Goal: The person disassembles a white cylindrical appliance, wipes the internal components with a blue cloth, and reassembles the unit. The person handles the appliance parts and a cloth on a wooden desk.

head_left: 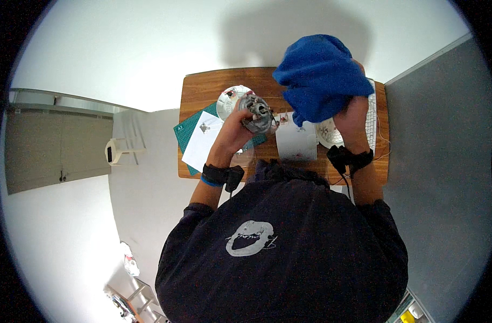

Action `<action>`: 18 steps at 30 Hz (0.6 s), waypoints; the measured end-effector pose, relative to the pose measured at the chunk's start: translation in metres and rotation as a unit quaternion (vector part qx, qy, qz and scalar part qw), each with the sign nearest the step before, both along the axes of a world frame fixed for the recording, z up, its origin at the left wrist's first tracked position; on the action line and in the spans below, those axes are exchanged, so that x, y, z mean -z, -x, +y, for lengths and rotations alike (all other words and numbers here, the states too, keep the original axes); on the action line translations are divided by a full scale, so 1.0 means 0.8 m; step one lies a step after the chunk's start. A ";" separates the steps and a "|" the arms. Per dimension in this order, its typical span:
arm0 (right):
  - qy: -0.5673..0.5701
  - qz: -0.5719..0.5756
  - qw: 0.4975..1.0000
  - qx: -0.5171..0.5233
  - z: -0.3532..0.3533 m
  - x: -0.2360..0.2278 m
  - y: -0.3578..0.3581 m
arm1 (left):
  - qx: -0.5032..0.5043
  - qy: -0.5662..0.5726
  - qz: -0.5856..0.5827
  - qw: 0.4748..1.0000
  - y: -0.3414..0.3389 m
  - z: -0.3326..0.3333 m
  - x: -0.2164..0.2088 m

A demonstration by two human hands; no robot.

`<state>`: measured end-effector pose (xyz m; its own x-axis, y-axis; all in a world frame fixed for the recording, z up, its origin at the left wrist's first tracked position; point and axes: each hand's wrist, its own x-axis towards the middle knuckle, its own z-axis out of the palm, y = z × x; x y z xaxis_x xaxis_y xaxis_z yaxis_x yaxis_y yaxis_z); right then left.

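Note:
My left hand (234, 133) is closed around a round grey metal part (258, 114) with holes and a hollow in its upper face; its exact kind I cannot make out. A blue cloth (324, 75) hangs bunched from my right hand (355, 121), raised above the right side of the table. Its folds hide most of those fingers. Just beyond my left hand lies a white plate (222, 109) with small parts on it. Under my right hand a second pale plate (327, 141) is partly covered.
The wooden table (205, 81) carries a green cutting mat (185, 134), a white sheet (200, 146) and another printed sheet (296, 145). Along its right side lies a white keyboard (371, 121) with a cable. A wall rises behind; a pale stool (112, 152) stands to the left.

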<state>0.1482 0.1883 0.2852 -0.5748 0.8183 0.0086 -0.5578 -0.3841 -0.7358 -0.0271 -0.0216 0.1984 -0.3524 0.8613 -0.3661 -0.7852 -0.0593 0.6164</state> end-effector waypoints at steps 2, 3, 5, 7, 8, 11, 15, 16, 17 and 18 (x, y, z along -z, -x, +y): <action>-0.089 -0.038 0.995 0.006 0.011 0.015 -0.014 | -0.040 -0.024 -0.032 0.998 0.004 -0.003 0.007; -0.119 -0.048 0.992 0.012 0.019 0.022 -0.019 | -0.058 -0.041 -0.057 0.996 0.007 -0.004 0.015; -0.140 -0.146 0.979 -0.009 0.017 0.004 -0.025 | -0.092 -0.063 -0.061 0.992 0.008 -0.003 0.010; -0.508 -0.209 0.834 -0.040 0.023 0.021 -0.021 | -0.122 -0.075 -0.018 0.990 0.005 0.001 -0.002; -0.598 -0.187 0.775 -0.081 0.014 0.025 -0.016 | -0.121 -0.074 -0.021 0.990 0.004 0.005 -0.009; -0.637 -0.252 0.718 -0.125 -0.035 0.039 0.004 | -0.117 -0.074 -0.028 0.990 0.001 0.016 -0.024; -0.665 -0.248 0.695 -0.116 -0.055 0.045 0.017 | -0.123 -0.085 0.030 0.988 -0.010 0.024 -0.039; -0.671 -0.238 0.692 -0.120 -0.057 0.044 0.017 | -0.118 -0.095 0.042 0.988 -0.011 0.024 -0.044; -0.668 -0.242 0.691 -0.135 -0.059 0.042 0.016 | -0.113 -0.106 0.055 0.986 -0.012 0.025 -0.054; -0.664 -0.247 0.689 -0.150 -0.063 0.040 0.015 | -0.107 -0.116 0.068 0.985 -0.013 0.024 -0.060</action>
